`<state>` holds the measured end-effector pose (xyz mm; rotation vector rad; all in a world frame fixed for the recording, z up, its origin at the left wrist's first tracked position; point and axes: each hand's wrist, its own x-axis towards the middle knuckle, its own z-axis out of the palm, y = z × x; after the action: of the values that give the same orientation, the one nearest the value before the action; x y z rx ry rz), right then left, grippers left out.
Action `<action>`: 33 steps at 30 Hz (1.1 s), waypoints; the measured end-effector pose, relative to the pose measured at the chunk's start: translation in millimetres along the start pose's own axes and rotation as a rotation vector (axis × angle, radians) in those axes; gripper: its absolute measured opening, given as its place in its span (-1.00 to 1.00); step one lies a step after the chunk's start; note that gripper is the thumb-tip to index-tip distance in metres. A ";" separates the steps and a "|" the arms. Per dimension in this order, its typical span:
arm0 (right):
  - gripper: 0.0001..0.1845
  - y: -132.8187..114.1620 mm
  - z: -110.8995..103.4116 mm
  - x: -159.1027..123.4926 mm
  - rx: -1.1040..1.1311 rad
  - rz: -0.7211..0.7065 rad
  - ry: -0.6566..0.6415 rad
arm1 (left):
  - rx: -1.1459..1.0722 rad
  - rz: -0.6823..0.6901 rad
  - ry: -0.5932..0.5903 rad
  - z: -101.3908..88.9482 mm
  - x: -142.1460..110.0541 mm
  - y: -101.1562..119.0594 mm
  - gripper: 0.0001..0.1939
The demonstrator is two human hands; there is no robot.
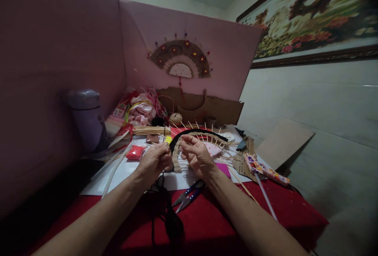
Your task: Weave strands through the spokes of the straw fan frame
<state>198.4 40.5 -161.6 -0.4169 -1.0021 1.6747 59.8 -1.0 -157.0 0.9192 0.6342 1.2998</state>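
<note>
A half-made fan (203,133) lies on the white sheet, with thin sticks radiating out, a black yarn band along its arc and a beige braided band inside that. My left hand (156,158) is closed at the fan's left end, and black yarn (169,212) trails down below it onto the red cloth. My right hand (197,155) is in front of the fan's middle, thumb and index finger pinched together; what they hold is too small to make out. Below the hands rest blue-handled thread snips (189,196). The fan's spotted pink centre (213,149) is partly covered by my right hand.
A red packet (136,152) and bundled sticks (147,131) lie left of the fan. A purple bottle (87,120) stands at far left. Twine (175,119) sits behind. A flowered glue gun (262,167) lies right. A finished fan (183,57) hangs on the pink board.
</note>
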 end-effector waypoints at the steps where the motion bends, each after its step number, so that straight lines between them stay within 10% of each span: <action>1: -0.65 0.4 0.1 0.4 -0.014 -0.008 0.009 | 0.015 -0.005 0.013 -0.3 -0.1 -0.3 -0.67; 33: -0.83 8.4 4.7 -6.5 -0.550 -0.364 -0.001 | 0.364 0.110 0.144 -5.9 1.1 -6.9 -0.71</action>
<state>192.2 32.3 -166.9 -0.5504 -1.4450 1.0619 58.7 1.3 -165.8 1.1757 0.9655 1.3826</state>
